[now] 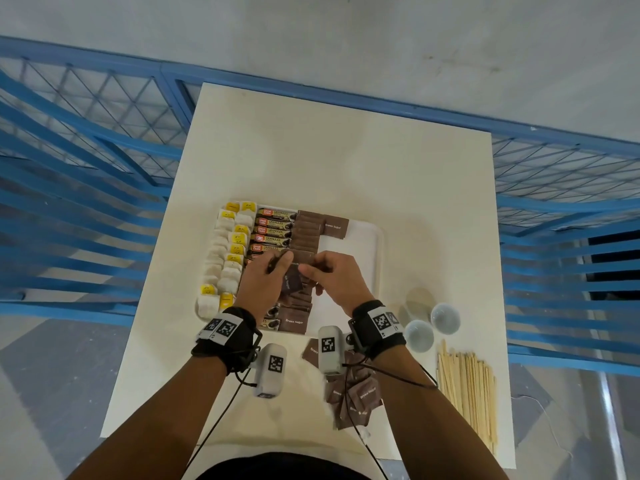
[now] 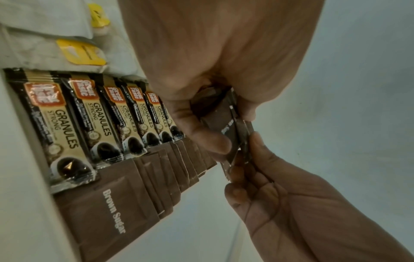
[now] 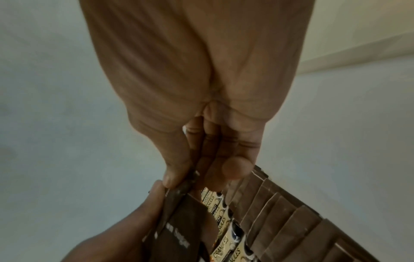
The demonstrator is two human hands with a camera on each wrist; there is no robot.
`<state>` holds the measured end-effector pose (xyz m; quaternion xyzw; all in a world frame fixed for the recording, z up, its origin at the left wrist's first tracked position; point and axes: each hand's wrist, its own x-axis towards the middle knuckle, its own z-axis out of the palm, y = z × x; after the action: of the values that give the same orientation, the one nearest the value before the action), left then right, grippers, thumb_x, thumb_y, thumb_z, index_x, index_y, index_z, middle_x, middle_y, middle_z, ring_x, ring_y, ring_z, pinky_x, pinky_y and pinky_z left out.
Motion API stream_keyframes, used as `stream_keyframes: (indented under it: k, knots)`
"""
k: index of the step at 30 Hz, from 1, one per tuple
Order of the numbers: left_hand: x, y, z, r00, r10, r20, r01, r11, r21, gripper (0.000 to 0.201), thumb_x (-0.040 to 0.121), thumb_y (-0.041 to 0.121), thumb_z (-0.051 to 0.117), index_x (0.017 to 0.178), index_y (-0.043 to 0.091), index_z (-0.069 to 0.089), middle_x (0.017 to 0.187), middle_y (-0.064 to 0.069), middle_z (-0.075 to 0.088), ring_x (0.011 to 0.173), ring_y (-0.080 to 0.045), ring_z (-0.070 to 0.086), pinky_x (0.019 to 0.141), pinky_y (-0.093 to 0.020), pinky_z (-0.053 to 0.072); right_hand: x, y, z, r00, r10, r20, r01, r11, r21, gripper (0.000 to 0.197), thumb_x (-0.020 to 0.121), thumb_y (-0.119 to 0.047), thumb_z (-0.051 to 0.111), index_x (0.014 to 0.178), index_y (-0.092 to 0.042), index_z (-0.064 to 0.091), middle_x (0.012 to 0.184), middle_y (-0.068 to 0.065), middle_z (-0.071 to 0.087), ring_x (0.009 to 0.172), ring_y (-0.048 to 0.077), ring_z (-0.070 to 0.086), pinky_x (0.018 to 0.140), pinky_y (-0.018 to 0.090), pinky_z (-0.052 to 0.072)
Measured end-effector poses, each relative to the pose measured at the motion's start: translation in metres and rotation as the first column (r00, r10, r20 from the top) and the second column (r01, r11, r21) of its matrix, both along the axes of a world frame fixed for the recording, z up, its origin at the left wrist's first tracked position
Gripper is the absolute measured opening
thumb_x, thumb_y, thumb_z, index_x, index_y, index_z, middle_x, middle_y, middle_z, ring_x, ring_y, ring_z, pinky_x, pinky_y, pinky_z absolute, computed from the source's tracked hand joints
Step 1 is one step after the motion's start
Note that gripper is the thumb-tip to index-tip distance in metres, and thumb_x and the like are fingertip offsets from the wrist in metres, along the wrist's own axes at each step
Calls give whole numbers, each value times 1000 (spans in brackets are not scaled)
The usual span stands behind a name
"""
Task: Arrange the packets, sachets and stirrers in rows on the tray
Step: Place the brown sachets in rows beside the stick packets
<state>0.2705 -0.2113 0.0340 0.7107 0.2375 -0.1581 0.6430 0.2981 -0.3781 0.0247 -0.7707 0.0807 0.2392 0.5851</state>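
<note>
Both hands over the tray (image 1: 375, 244): left hand (image 1: 265, 282) gripping a small stack of brown sugar sachets (image 1: 290, 284), right hand (image 1: 337, 277) pinching one off. Sugar-row step; next, lay it overlapping, aligned.

Soft, even daylight is washing my view.
My wrist views are looking dimmer and blurry up close; the railing (image 1: 86, 140) is bowing at the head view's edges.

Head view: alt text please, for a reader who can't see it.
Both hands hold brown sugar sachets over a white tray lined with tea bags, coffee sticks and sugar. Loose sachets and stirrers lie nearby.
</note>
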Motion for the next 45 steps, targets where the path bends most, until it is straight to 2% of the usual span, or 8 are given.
stream_keyframes:
  k: [2,6,8,12,21,25,31,45]
  knots:
    - [0,1,1,1000,5,-12,-5,1000,20,26,103,38,60,96,15,68,92,-13,71,74,-17,74,55,-38,61,4,-3,-1,1000,5,10,-5,1000,-12,18,88,-23,79,94,-9,72,80,12,75,60,23,65,58,30,56]
    - [0,10,-5,991,58,-120,-68,994,-81,25,98,37,69,103,12,71,99,-16,72,82,-31,74,57,-39,60,29,-23,-8,982,-173,72,181,975,-130,11,89,-24,77,93,-15,73,83,1,76,67,11,67,63,25,53]
    - [-2,16,-8,988,47,-146,-67,989,-130,16,97,24,70,109,13,71,104,-16,73,80,-30,74,54,-35,59,44,-35,-18,964,-225,144,258,924,-283,12,88,-30,77,91,-19,73,85,-4,74,76,13,68,67,18,51]
    - [-6,20,-5,986,38,-165,-65,985,-162,7,100,11,64,105,13,70,82,-5,76,67,-21,73,49,-32,58,58,-38,-38,962,-224,157,271,867,-418,21,86,-30,80,94,-12,75,82,-4,69,73,10,61,56,1,38]
    - [-7,24,-9,982,46,-183,-78,982,-173,7,100,8,63,103,11,69,79,-3,77,65,-23,72,47,-31,56,65,-27,-51,950,-275,151,314,845,-434,19,82,-29,84,90,-15,73,78,-8,70,71,1,63,56,-2,39]
    - [-7,25,-14,980,38,-194,-74,981,-182,9,99,9,64,106,11,70,86,-9,77,71,-26,73,50,-34,57,65,-27,-51,939,-306,154,343,838,-424,27,80,-32,85,94,-16,70,81,-7,71,72,-2,63,56,-3,37]
    - [-8,28,-21,980,-13,-198,-43,960,-277,32,93,-10,50,118,4,64,106,-26,73,83,-36,72,56,-37,56,67,-29,-51,936,-326,134,352,842,-410,32,80,-33,85,98,-13,69,81,-4,72,69,-5,59,56,-3,36]
    - [-9,29,-31,984,-38,-177,-11,964,-267,38,93,-12,51,127,2,60,117,-29,68,91,-35,73,61,-37,59,63,-29,-51,943,-304,135,332,839,-430,23,81,-27,84,97,-14,71,82,-4,70,69,-1,60,54,-3,37]
